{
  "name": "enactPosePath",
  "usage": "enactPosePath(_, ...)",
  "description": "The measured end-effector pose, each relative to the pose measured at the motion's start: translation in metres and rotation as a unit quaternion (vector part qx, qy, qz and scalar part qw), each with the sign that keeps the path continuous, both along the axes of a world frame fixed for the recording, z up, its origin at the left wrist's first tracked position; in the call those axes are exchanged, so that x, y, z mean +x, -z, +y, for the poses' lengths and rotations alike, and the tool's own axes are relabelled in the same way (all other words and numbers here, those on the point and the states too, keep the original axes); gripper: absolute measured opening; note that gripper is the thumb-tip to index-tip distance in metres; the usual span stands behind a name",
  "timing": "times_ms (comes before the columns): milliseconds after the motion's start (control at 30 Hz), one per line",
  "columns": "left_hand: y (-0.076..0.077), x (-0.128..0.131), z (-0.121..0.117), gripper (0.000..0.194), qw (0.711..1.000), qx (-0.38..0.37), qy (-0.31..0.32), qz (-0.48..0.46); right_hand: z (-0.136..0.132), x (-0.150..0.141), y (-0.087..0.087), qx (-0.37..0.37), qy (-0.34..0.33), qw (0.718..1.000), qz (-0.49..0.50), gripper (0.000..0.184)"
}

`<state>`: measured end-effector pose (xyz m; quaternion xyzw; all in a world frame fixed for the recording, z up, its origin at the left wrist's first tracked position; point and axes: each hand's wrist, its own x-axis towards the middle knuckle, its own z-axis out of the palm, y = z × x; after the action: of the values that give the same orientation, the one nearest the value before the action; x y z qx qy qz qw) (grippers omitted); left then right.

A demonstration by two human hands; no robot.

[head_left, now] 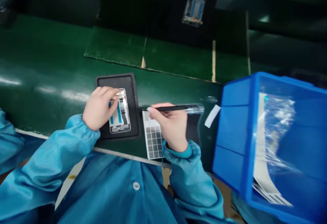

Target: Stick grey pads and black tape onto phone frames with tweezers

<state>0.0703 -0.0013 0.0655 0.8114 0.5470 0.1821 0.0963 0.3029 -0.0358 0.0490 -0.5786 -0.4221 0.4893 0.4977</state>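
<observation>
Phone frame (120, 118) — blue strips along its inner face — lies lengthwise on a black tray (133, 115) on the green worktop (46, 60). Left hand (98, 108): fingers (107, 93) curl together over the frame's upper end, touching it; any grip is hidden. Right hand (168, 125): fingers (155, 111) pinch a black stylus (176, 108) just beside the tray, above a white gridded sheet (153, 139). Blue plastic bin (237, 132) stands further right, holding clear film (278, 122) and white sheets (263, 179).
</observation>
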Motion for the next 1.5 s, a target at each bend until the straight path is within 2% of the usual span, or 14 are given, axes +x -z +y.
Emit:
enactPosePath(67,0.013,-0.03,-0.011,0.021,0.999,-0.003,-0.045,-0.018,0.015,-0.03,0.003,-0.023,-0.053,0.998,0.017,0.018)
enactPosePath(133,0.027,-0.043,-0.021,0.022,0.997,0.007,-0.068,-0.038,0.03,-0.055,0.01,-0.028,-0.083,0.996,0.012,0.019)
enactPosePath(200,0.038,-0.044,-0.027,0.025,0.996,0.022,-0.07,-0.052,0.043,-0.071,0.017,-0.026,-0.101,0.994,-0.019,0.018)
enactPosePath(300,0.046,-0.038,-0.029,0.027,0.996,0.04,-0.062,-0.055,0.054,-0.082,0.024,-0.018,-0.11,0.99,-0.084,0.015)
enactPosePath(433,0.048,-0.036,-0.027,0.028,0.997,0.044,-0.043,-0.044,0.057,-0.084,0.022,-0.031,-0.109,0.986,-0.121,0.015)
enactPosePath(633,0.05,-0.037,-0.027,0.031,0.998,0.036,-0.037,-0.039,0.054,-0.086,0.016,-0.049,-0.096,0.989,-0.096,0.017)
enactPosePath(933,0.048,-0.035,-0.028,0.03,0.998,0.035,-0.039,-0.03,0.048,-0.088,0.024,-0.02,-0.086,0.989,-0.117,0.015)
enactPosePath(1500,0.048,-0.035,-0.028,0.031,0.999,0.03,-0.037,-0.026,0.046,-0.087,0.024,-0.007,-0.091,0.985,-0.148,0.015)
